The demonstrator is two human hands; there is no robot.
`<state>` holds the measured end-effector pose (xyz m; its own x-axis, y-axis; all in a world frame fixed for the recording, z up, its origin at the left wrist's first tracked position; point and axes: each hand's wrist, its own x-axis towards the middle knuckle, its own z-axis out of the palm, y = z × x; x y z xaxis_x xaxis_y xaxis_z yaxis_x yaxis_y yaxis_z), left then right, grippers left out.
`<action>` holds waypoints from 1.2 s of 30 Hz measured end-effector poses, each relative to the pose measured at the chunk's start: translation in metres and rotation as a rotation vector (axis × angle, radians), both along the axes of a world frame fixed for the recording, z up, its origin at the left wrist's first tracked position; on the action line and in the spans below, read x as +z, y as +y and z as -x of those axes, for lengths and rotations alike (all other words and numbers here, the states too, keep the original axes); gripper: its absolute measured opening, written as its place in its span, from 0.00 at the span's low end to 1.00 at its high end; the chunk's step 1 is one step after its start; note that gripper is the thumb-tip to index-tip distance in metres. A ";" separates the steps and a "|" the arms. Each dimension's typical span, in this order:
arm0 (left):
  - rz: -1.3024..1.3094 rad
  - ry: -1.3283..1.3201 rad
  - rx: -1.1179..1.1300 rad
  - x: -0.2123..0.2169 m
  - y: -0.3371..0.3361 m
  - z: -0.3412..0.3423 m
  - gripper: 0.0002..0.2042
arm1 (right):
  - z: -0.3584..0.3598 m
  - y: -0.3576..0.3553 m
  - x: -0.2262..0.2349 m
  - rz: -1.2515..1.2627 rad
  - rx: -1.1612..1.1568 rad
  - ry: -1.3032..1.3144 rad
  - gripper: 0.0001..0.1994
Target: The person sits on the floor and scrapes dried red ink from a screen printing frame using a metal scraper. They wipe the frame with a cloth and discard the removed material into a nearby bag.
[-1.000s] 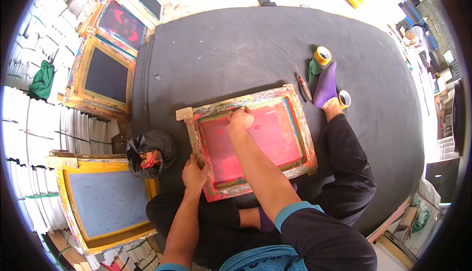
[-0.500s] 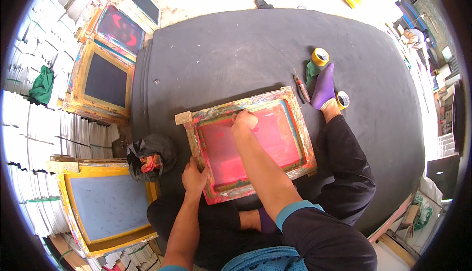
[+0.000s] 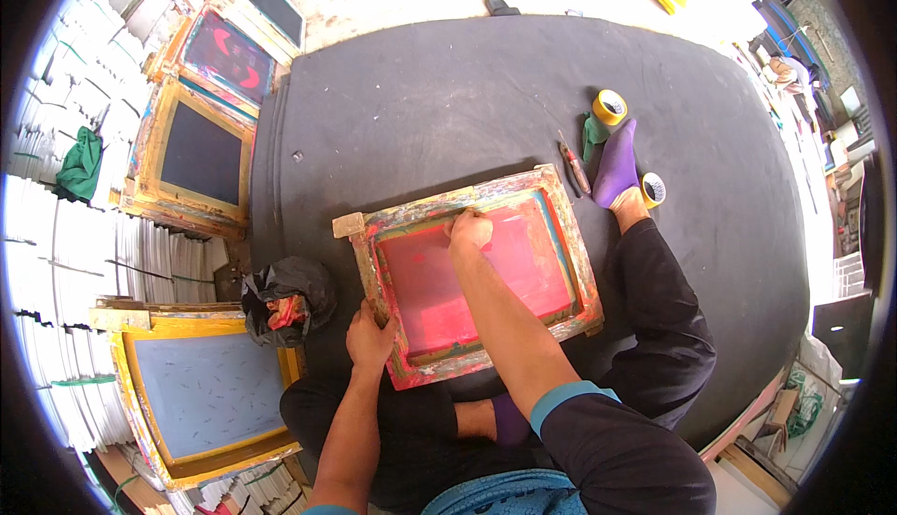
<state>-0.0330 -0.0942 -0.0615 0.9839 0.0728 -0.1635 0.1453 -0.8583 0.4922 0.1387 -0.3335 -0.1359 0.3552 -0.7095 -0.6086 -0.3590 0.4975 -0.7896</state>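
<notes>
A paint-stained wooden screen-printing frame (image 3: 587, 277) lies tilted in front of me, with pinkish-red mesh (image 3: 525, 267) stretched inside it. My left hand (image 3: 371, 339) is closed round the near part of its left side, the thumb on the wood. Over the mesh, close to the far inner edge, my right hand (image 3: 471, 231) is closed with bent fingers. Whatever it pinches there, if anything, is hidden beneath the fingers. Just past the frame's far right corner lies a red-and-black handled tool (image 3: 576, 169), perhaps a cutter.
A black plastic bag (image 3: 304, 281) holding something red sits left of the frame. Two rolls of yellow tape (image 3: 609, 107) and a green cloth (image 3: 592, 134) lie near my purple-socked foot (image 3: 614, 167). More framed screens (image 3: 206, 398) and paper stacks (image 3: 56, 225) line the left side.
My right hand has shifted slightly to the right along the far inner edge, its forearm moving with it. The left hand and the frame stay put.
</notes>
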 end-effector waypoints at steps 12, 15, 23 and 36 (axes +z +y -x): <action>0.012 0.028 -0.020 0.005 -0.010 -0.004 0.34 | -0.001 -0.007 -0.045 0.226 0.019 -0.043 0.09; -0.001 0.047 0.001 0.011 0.003 0.000 0.35 | 0.012 0.019 -0.005 0.069 0.079 -0.081 0.09; -0.018 0.027 -0.018 0.009 -0.002 -0.001 0.37 | 0.013 0.022 0.025 -0.097 -0.070 -0.202 0.10; 0.008 0.035 -0.020 0.010 -0.004 -0.002 0.36 | 0.005 0.013 0.037 -0.361 -0.207 -0.202 0.12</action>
